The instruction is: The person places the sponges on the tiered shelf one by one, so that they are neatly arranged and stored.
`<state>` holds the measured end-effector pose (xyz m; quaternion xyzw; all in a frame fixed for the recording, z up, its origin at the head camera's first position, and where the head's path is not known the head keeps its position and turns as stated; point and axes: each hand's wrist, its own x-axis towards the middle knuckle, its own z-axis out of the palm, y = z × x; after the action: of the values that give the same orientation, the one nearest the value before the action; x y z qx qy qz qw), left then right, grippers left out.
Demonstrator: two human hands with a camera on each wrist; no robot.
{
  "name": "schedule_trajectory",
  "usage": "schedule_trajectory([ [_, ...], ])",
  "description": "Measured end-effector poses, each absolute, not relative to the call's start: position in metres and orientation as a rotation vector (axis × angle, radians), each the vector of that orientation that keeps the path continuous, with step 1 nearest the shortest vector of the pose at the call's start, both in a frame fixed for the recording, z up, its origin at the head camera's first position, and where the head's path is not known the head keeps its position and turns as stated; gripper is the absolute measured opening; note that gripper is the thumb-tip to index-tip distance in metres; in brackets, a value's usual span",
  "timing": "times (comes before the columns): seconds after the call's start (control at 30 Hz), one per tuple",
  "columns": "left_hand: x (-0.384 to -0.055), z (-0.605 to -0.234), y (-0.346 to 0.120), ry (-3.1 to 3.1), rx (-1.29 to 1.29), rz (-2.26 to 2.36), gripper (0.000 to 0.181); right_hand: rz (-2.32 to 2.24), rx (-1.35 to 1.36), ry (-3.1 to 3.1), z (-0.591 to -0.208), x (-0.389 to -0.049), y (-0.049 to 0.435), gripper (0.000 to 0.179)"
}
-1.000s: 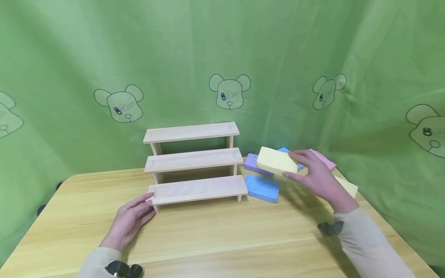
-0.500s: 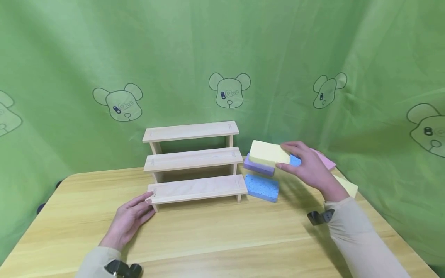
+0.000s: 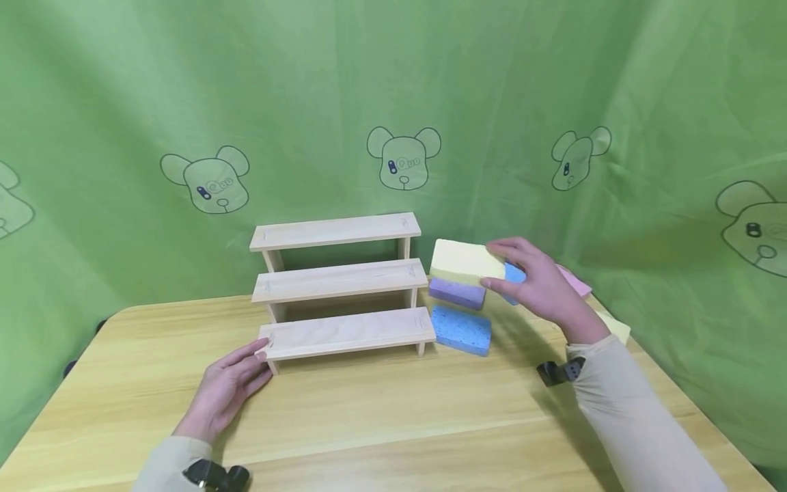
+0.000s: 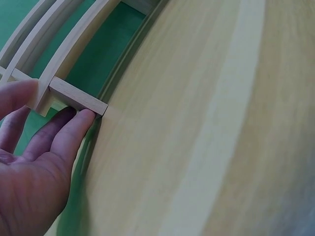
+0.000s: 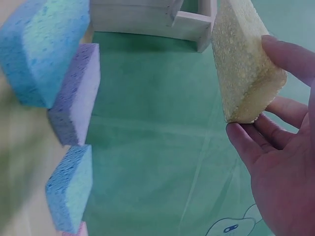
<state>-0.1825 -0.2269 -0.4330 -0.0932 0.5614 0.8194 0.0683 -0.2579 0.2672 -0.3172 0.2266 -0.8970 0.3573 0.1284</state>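
In the head view, a three-tier wooden display stand (image 3: 344, 331) stands on the table. My left hand (image 3: 224, 393) grips the left end of its lowest tier; in the left wrist view, fingertips (image 4: 81, 120) press against the end support. My right hand (image 3: 537, 283) pinches a pale yellow sponge (image 3: 464, 260) by its right end, thumb on one side and fingers on the other. The sponge is held above the table, just right of the middle tier. Below it are a purple sponge (image 3: 457, 292) and a speckled blue sponge (image 3: 461, 331).
Another blue sponge (image 3: 513, 273) lies partly hidden behind the right hand. A pink sponge (image 3: 574, 280) and a second yellow sponge (image 3: 617, 326) sit near the table's right edge. Green curtain (image 3: 307, 89) hangs behind the wooden table (image 3: 369, 417).
My right hand has carried the yellow sponge left and up, toward the stand and over the purple sponge. The left hand has stayed at the stand's lowest tier.
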Motion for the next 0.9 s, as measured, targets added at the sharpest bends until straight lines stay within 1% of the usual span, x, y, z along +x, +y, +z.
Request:
schedule_trajectory([
  [0.17, -0.183, -0.433, -0.228, 1.685, -0.275, 2.468, 0.036, 1.05, 0.675, -2.584, -0.309, -0.26, 0.26, 0.062],
  [0.37, -0.183, -0.434, -0.227, 1.687, -0.284, 2.46, 0.038, 1.037, 0.699, -2.59, -0.304, -0.264, 0.254, 0.061],
  [0.67, -0.182, -0.434, -0.226, 1.691, -0.283, 2.471, 0.037, 1.229, 0.706, -2.58, -0.301, -0.268, 0.249, 0.06],
  [0.9, -0.182, -0.433, -0.226, 1.701, -0.279, 2.469, 0.04, 1.32, 0.724, -2.548, -0.302, -0.271, 0.246, 0.06],
])
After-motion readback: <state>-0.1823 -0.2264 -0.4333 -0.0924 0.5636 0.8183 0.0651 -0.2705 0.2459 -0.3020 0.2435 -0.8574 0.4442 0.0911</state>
